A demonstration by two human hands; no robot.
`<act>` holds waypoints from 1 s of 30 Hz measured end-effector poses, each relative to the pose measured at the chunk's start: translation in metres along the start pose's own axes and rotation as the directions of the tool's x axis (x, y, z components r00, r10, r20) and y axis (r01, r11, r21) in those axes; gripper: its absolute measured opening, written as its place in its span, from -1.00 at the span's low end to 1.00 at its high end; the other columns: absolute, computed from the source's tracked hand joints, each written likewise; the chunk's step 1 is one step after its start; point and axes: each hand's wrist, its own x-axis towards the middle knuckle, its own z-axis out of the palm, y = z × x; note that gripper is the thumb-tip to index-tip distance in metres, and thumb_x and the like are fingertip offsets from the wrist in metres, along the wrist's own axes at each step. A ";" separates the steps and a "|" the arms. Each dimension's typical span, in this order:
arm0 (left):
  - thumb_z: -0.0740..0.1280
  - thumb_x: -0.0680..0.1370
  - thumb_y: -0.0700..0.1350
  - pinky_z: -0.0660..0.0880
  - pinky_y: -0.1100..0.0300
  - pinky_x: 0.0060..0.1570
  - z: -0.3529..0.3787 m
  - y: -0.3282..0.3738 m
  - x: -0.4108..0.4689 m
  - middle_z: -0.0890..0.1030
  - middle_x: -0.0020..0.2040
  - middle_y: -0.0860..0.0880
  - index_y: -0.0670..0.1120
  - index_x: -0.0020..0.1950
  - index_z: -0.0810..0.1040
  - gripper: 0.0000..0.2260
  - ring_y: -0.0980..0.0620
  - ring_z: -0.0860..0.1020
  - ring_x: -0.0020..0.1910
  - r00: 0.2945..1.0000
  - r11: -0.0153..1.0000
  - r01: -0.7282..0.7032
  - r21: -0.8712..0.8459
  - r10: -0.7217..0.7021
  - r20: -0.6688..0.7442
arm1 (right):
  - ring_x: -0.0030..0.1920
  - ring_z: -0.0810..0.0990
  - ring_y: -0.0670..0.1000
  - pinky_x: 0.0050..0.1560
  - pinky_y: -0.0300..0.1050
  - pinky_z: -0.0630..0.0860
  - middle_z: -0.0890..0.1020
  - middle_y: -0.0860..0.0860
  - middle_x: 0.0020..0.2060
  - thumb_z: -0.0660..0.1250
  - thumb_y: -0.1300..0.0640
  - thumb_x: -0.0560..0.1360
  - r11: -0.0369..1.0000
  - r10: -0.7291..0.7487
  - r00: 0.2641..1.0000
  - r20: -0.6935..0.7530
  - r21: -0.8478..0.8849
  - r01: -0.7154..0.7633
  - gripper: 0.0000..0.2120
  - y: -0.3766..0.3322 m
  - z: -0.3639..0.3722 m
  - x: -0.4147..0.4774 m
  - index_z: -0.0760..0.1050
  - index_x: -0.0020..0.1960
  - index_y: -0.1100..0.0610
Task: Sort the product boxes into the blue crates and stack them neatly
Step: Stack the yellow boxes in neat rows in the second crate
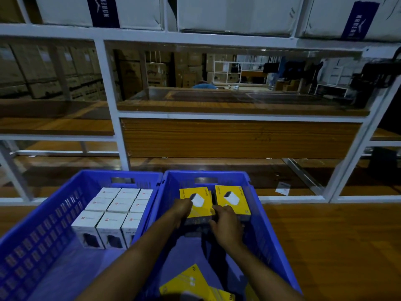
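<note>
Nearest, at the near end of the right blue crate (259, 216): loose yellow boxes (188, 281), lying flat, yellow faces up, long axes slanting from near left to far right, partly cut off by the bottom edge.

Beyond these, two bare forearms reaching away into the same crate.

Left hand (183, 208) at the near left corner of the left yellow stack (205, 205), fingers curled around its edge, gripping. Right hand (226, 227) at the near right corner of that same stack, thumb across the dark near side, fingers curled over the top by the gap, gripping too.

Left yellow stack at the far end of the crate, between the two hands, flat with yellow face up, long axis running near to far, top box turned slightly askew over the one beneath.

Right yellow stack (233, 199) just beside it on the right, a narrow gap between them, also flat, yellow face up, long axis near to far. Right hand just near and left of it.

Left blue crate (43, 231) side by side with the right one, holding white boxes (117, 210) upright in a three-by-three block at its far right, logos on top, dark product pictures on the near faces.

Both crates on a wooden surface (325, 235). Farther off, a white metal rack (108, 94) with wooden shelves (217, 105), and large white cartons (234, 14) on the top level.
</note>
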 end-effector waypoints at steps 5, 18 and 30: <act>0.57 0.17 -0.12 0.65 0.04 -0.07 0.009 -0.020 0.022 0.50 0.31 -0.15 -0.12 0.57 0.09 0.07 -0.05 0.58 0.08 0.978 0.923 -0.129 0.362 0.059 0.198 | 0.25 0.44 0.14 0.14 0.01 0.49 0.44 0.07 0.25 0.29 0.13 0.57 0.974 -0.064 0.998 0.023 -0.218 0.067 -0.63 0.010 -0.003 0.004 0.45 0.37 0.02; 0.43 0.33 0.35 0.52 0.03 0.22 0.023 -0.061 0.144 0.54 0.32 0.01 -0.04 0.41 0.44 -0.23 0.01 0.56 0.22 0.925 0.727 -0.378 0.573 0.267 0.271 | 0.13 0.54 0.10 0.11 -0.10 0.48 0.52 0.09 0.12 0.27 0.17 0.57 0.990 -0.064 0.997 -0.041 -0.127 0.058 -0.77 0.020 -0.001 0.027 0.61 0.18 0.14; 0.57 0.15 -0.06 0.65 -0.03 -0.07 0.011 -0.037 0.097 0.69 0.03 -0.11 -0.16 0.09 0.66 -0.48 -0.04 0.67 -0.05 0.973 0.721 -0.224 0.655 0.131 0.189 | -0.01 0.55 0.12 -0.16 -0.14 0.31 0.55 0.11 0.00 0.23 0.32 0.51 0.986 -0.019 0.999 -0.050 -0.169 0.011 -0.85 0.019 -0.007 0.026 0.54 -0.01 0.16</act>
